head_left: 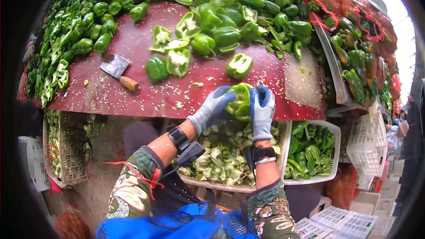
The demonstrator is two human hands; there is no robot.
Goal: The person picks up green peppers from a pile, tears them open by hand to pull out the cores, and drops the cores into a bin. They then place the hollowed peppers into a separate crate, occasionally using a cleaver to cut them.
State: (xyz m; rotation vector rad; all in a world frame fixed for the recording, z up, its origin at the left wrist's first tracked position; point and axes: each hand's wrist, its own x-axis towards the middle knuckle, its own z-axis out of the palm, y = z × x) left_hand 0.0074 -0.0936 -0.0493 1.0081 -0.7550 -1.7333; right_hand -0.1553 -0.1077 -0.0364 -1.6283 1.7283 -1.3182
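Note:
Between my two gloved hands is a green bell pepper (240, 102), its pale inside showing at the top, above the table's front edge. My left hand (213, 108) grips its left side with the fingers closed. On the other side, my right hand (263, 111) is closed against the pepper, its fingertips partly hidden. Just beyond lies a cut pepper half (239, 66), face up. Several cut and whole peppers sit farther back, among them an opened half (179, 63). A wide-bladed knife with a wooden handle (128, 83) rests on the left of the red table (146, 99).
Heaped green peppers (102, 0) cover the back and left of the table. Below my hands stands a crate of pale pepper cores (226, 163), beside a white crate of green pepper pieces (310, 150). Red mesh sacks of peppers (361, 57) stand at the right, near stacked white crates (367, 139).

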